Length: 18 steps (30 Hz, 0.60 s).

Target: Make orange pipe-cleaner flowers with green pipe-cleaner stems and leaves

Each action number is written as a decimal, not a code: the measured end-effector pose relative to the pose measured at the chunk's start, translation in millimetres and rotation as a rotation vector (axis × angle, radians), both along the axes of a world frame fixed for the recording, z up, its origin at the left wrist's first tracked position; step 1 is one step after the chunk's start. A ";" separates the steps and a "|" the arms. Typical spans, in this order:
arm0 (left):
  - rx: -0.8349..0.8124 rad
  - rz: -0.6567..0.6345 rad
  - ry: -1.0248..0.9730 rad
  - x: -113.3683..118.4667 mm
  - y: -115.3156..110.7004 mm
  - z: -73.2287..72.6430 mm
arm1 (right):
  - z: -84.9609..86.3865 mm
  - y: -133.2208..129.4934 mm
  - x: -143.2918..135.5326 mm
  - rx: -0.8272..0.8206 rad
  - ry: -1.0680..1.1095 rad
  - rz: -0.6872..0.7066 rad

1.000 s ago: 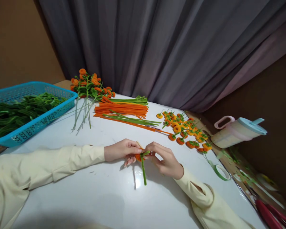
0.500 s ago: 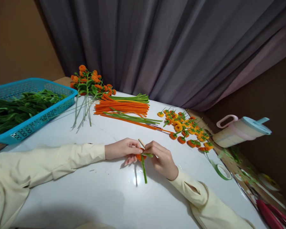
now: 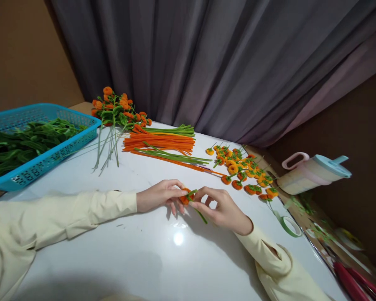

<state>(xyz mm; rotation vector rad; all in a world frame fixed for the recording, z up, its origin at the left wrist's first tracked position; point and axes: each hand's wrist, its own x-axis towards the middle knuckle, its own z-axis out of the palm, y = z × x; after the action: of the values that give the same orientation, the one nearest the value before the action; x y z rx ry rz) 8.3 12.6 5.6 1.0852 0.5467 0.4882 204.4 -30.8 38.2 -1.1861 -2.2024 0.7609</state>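
My left hand (image 3: 163, 195) pinches a small orange chenille flower head (image 3: 184, 198) between thumb and fingers, just above the white table. Green pipe cleaner (image 3: 201, 216) strips cross the flower head; one end sticks up to the right and another hangs down below my right hand. With thumb and forefinger closed at the strips, my right hand (image 3: 222, 209) grips the green pipe cleaner beside the flower. Its fingertips partly cover where the strips meet. Beyond the hands lie orange pipe cleaners (image 3: 159, 142) in a bundle, with green pipe cleaners (image 3: 178, 156) in front.
Finished orange flowers (image 3: 125, 102) with leaves lie back left, by a blue basket (image 3: 52, 157) of green leaves. Several small flower heads (image 3: 232, 168) spread to the right, near a lidded cup (image 3: 310, 174) and green tape roll (image 3: 290, 227). Red-handled pliers (image 3: 347, 280) lie lower right.
My right hand has turned and shifted right, its fingers opening into a wider pinch. The hanging green strip now slants right. A pale stick seen between the hands is no longer visible.
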 end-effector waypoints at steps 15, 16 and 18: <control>0.045 -0.211 -0.132 -5.3 5.9 -9.4 | -5.1 3.6 8.5 0.057 -0.038 0.196; 0.054 -0.204 -0.136 -5.5 5.6 -9.1 | -5.5 3.6 9.2 0.108 -0.052 0.220; 0.081 -0.192 -0.142 -5.9 4.5 -8.1 | -6.1 3.2 10.4 0.205 -0.081 0.256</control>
<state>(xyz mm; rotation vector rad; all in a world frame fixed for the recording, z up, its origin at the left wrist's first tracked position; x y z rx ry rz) 2.4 17.1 -2.5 1.1573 0.2963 0.4175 214.8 -27.6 32.1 -0.8595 -2.4636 0.5757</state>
